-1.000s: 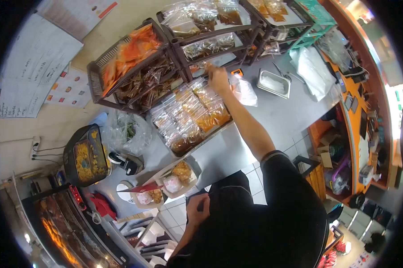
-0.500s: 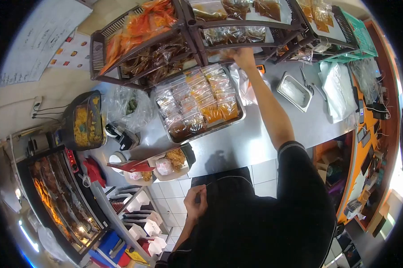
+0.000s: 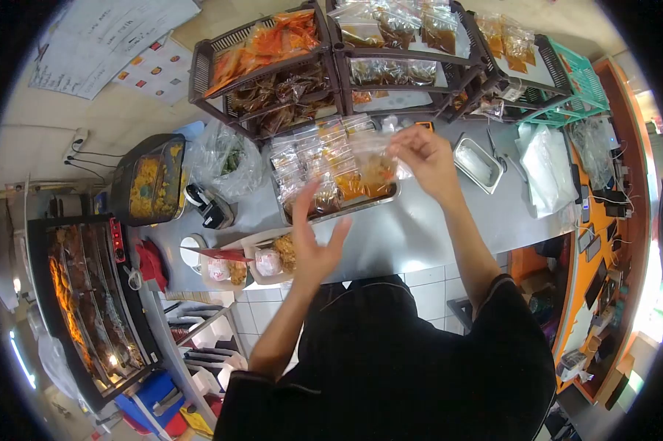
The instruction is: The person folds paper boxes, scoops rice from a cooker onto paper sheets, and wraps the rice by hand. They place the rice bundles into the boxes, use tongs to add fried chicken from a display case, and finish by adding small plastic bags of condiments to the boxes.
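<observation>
My right hand pinches the top edge of a small clear bag with orange-brown contents, over the right end of the metal tray. Rows of filled clear packets lie in that tray. My left hand is raised at the tray's front edge, thumb and fingers spread, holding nothing. Just left of it stand open food boxes with fried pieces and a white wrapped item.
Dark crates of bagged food line the back. A small steel pan, scissors and plastic bags lie right. At left are a black container and a lit grill.
My right hand has come out of the lower crate toward me with a small bag. My left hand has risen from near my body to the tray, its fingers now spread.
</observation>
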`<state>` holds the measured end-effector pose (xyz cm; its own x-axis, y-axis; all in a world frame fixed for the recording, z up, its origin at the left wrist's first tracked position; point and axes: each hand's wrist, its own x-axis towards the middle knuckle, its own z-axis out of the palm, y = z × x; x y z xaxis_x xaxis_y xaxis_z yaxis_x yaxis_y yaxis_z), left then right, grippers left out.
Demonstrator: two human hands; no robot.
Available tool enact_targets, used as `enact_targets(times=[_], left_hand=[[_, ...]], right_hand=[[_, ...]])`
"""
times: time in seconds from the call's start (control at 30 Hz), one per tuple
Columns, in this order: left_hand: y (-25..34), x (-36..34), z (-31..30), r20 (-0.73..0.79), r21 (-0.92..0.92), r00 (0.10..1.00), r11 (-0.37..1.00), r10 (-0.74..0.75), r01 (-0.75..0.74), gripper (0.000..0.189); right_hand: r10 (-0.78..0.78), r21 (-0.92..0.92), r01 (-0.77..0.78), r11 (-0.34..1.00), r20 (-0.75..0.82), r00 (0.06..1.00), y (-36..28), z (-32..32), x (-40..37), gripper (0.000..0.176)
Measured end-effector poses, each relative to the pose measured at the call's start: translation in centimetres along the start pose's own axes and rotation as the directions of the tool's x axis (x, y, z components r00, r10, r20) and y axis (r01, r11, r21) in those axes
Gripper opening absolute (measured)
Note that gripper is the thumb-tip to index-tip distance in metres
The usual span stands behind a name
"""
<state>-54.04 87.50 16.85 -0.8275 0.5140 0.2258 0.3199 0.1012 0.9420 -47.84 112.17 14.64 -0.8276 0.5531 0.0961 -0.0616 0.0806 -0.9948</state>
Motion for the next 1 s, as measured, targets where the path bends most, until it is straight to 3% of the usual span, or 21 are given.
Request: enact_targets(times=[0.07,0.1,0.17,0.2,0.3,0.33,0.43,0.5,0.57,0.63,0.67,0.73,0.77,0.83,0.9,1.0], left_hand=[[1.5,2.9,2.4,0.022,-0.293,0.999,0.955,-0.05,0.054,0.042],[1.9,3.7,2.9,0.076,-0.41,0.991,0.903,-0.107,0.129,0.037],[2.1,4.1,2.4,0.371,-0.496,0.885,0.745,-0.281,0.445,0.028],[3.2,3.6,3.3,0.235,-0.538,0.945,0.78,-0.226,0.321,0.018],[3.0,2.5,4.1,0.133,-0.52,0.967,0.815,-0.217,0.255,0.015],[3.2,2.3,4.2,0.11,-0.544,0.97,0.804,-0.217,0.241,0.013],[4.2,1.6,3.9,0.036,-0.542,0.981,0.821,-0.189,0.178,0.009],[6.4,0.4,2.3,-0.012,-0.439,0.993,0.893,-0.117,0.1,0.009],[11.2,-1.1,1.2,-0.104,-0.409,0.994,0.91,0.025,-0.065,0.019],[13.0,-1.4,-0.1,-0.125,-0.527,0.893,0.733,0.433,-0.43,0.015],[14.0,-1.5,0.0,-0.175,-0.563,0.839,0.646,0.516,-0.515,0.016],[16.0,-2.5,-0.3,-0.208,-0.57,0.784,0.579,0.585,-0.583,0.018],[16.9,-2.4,-1.1,-0.149,-0.569,0.793,0.605,0.59,-0.557,0.016],[18.7,-2.2,-2.6,-0.028,-0.556,0.803,0.658,0.595,-0.507,0.014],[19.6,-3.6,-1.5,-0.164,-0.55,0.841,0.659,0.516,-0.512,0.011],[19.7,-4.7,-2.0,-0.163,-0.572,0.849,0.654,0.502,-0.496,0.01]], right_hand=[[-0.001,0.249,-0.024,0.968,0.099,0.995,-3.1,1.1,-1.9,0.014],[0.007,0.252,-0.022,0.967,0.062,0.998,-3.6,1.6,-2.9,0.014],[0.017,0.257,-0.012,0.966,-0.015,1.0,-4.2,2.3,-4.4,0.015],[0.0,0.169,0.016,0.985,-0.095,0.995,-4.8,2.7,-5.2,0.014],[-0.081,0.021,0.09,0.996,-0.26,0.962,-5.2,3.9,-6.8,0.01],[-0.045,0.081,0.072,0.994,-0.288,0.957,-5.6,4.2,-7.3,0.007],[-0.141,0.068,0.184,0.98,-0.412,0.9,-6.4,5.1,-8.2,0.006],[-0.337,0.006,0.375,0.927,-0.424,0.841,-8.1,5.2,-9.2,0.008],[-0.486,-0.035,0.525,0.85,-0.435,0.758,-10.8,5.8,-11.2,0.014],[-0.614,0.049,0.72,0.692,-0.484,0.624,-14.1,7.1,-12.2,0.019],[-0.653,0.142,0.82,0.555,-0.536,0.535,-15.6,8.3,-12.4,0.02],[-0.55,0.22,0.827,0.517,-0.656,0.518,-18.3,9.7,-14.0,0.016],[-0.48,0.256,0.829,0.498,-0.715,0.509,-19.4,10.4,-14.9,0.015],[-0.532,0.303,0.8,0.518,-0.618,0.579,-20.1,9.8,-15.8,0.013],[-0.563,0.356,0.775,0.522,-0.54,0.626,-20.2,9.1,-16.3,0.013],[-0.547,0.404,0.75,0.524,-0.515,0.66,-20.8,9.3,-16.9,0.012]])
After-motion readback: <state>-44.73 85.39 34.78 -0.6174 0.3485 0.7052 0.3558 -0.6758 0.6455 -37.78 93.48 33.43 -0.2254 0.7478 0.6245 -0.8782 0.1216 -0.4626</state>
